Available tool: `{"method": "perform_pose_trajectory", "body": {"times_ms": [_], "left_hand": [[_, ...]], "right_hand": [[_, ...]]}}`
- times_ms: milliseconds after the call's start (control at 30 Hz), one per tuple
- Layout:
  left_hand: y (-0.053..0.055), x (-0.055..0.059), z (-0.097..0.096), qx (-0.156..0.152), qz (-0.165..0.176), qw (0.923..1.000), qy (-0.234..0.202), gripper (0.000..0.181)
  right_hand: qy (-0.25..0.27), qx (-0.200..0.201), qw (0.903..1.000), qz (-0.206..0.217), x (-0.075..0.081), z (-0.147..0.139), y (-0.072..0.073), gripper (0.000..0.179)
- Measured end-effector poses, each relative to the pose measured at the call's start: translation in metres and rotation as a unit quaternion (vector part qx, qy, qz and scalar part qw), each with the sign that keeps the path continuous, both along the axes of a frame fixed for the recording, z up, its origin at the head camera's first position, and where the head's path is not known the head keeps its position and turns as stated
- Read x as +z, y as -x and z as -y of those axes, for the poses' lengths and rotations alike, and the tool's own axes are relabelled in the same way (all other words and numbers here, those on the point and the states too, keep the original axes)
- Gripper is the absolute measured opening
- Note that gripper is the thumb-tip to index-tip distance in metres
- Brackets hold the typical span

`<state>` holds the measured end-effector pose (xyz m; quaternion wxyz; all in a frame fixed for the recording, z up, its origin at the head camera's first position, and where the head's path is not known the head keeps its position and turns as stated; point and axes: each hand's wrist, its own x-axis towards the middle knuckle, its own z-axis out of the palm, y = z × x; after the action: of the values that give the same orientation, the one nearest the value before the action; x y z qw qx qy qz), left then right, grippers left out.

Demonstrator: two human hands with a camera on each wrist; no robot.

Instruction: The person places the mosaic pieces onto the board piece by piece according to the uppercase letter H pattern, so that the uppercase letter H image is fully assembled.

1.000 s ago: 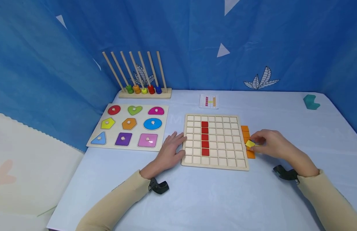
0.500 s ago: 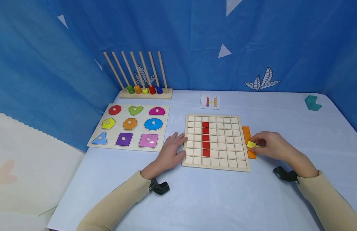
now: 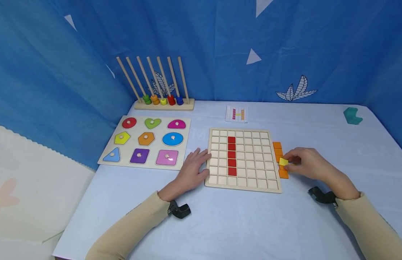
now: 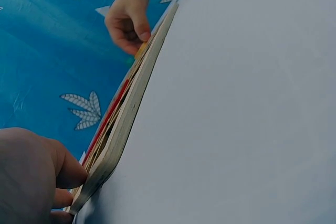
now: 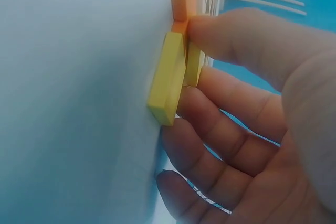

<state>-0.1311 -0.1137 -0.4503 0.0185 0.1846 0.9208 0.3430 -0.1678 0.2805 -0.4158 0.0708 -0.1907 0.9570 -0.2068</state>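
Observation:
A wooden grid board (image 3: 253,184) lies mid-table, with a column of several red square tiles (image 3: 231,154) set in its cells. My left hand (image 3: 192,169) rests at its left edge, fingers spread and fairly straight, the fingertips on the rim. Beyond the right edge, my right hand (image 3: 305,163) pinches a yellow square tile (image 3: 283,161) between thumb and fingers, over a row of orange tiles (image 3: 283,174). In the right wrist view, the pinched yellow tile (image 5: 193,65) is partly hidden by the thumb, and another yellow tile (image 5: 168,80) sits beside the fingertips.
Behind the board lies a small pattern card (image 3: 236,114). A shape puzzle board (image 3: 149,148) with knobbed pieces is at the left, and a peg stand (image 3: 164,105) with coloured beads stands behind it. A teal piece (image 3: 352,115) lies at the far right.
The yellow tile in my right hand has turned slightly. A yellow bit that showed under the right fingers is now out of sight in the head view. My left hand stays put.

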Motion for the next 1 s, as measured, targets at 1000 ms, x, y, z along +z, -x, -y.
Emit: {"method": "perform_pose_trajectory", "body": {"times_ms": [1000], "left_hand": [[0.0, -0.001, 0.0, -0.002, -0.007, 1.0, 0.002, 0.053]], "right_hand": [[0.01, 0.039, 0.998, -0.049, 0.013, 0.025, 0.014, 0.036]]}}
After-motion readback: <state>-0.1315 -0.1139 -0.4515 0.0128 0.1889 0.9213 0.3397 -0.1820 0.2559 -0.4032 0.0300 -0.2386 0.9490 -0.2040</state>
